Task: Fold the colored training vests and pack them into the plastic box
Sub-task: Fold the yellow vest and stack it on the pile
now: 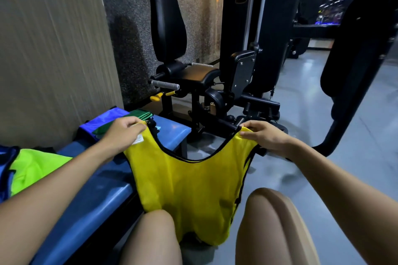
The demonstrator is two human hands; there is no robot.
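Both hands are clamped on the yellow mesh training vest with black trim (185,187), mid-frame: left hand (122,135) and right hand (265,135) each pinch 1 shoulder strap. It hangs between the knees, looks light, floppy and slippery, so strap grips seem best.

A yellow vest (189,189) hangs spread between two hands, its lower part draped between the person's knees. The left hand (122,135) pinches the shoulder strap at 10 o'clock of the vest, the right hand (265,135) the strap at 2 o'clock. On the blue tabletop (97,196) at 9 o'clock lie a lime vest (36,168) and a blue vest (6,170), touching each other; further along, toward 11 o'clock, a green vest (140,115) rests on another blue one (97,122). A black gym machine (206,75) stands at 12 o'clock on the grey floor (323,114).
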